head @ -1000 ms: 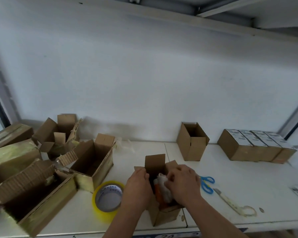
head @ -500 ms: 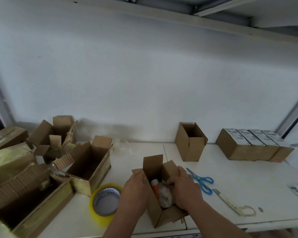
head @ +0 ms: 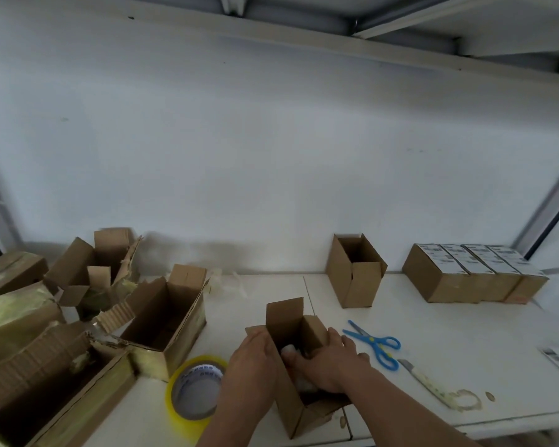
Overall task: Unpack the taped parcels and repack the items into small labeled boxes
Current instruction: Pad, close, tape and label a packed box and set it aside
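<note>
White table (head: 271,285): right hand (head: 328,366) hides item in small box (head: 291,411).

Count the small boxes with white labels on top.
4, side by side in a row at the table's far right: first, second, third, fourth. None appears hidden.

Both hands on the small box (head: 296,403): left hand (head: 250,366) gripping its side, right hand (head: 328,366) pushing a wrapped item (head: 289,350) inside.

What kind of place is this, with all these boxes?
Probably a packing bench in a small stockroom or mail-order workshop. A row of labeled boxes sits ready, opened taped parcels lie nearby, and a tape roll and scissors are on the white table.
</note>
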